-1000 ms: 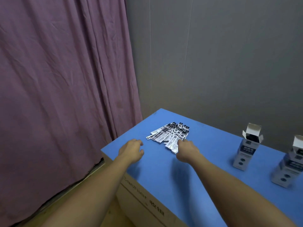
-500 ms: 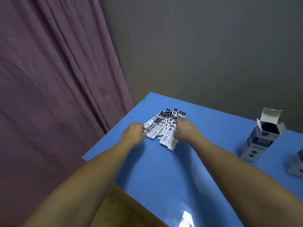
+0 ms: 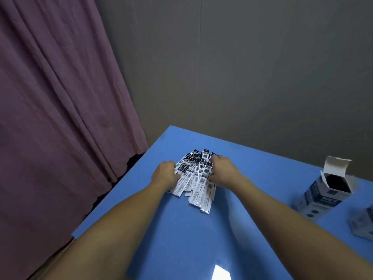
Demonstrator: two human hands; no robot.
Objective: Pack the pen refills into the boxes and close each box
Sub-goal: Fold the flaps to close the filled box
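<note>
Refills (image 3: 194, 179) lie fanned between my hands, long axes running away from me, left hand (image 3: 164, 174) and right hand (image 3: 223, 170) curled against either flank, open box (image 3: 325, 188) far right.

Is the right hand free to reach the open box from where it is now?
Probably yes: the right hand rests on the refill pile, and only bare blue table lies between it and the open box.

second box (image 3: 363, 225) blurred and cut off at right edge, fingertips of both hands seemingly hidden
</note>
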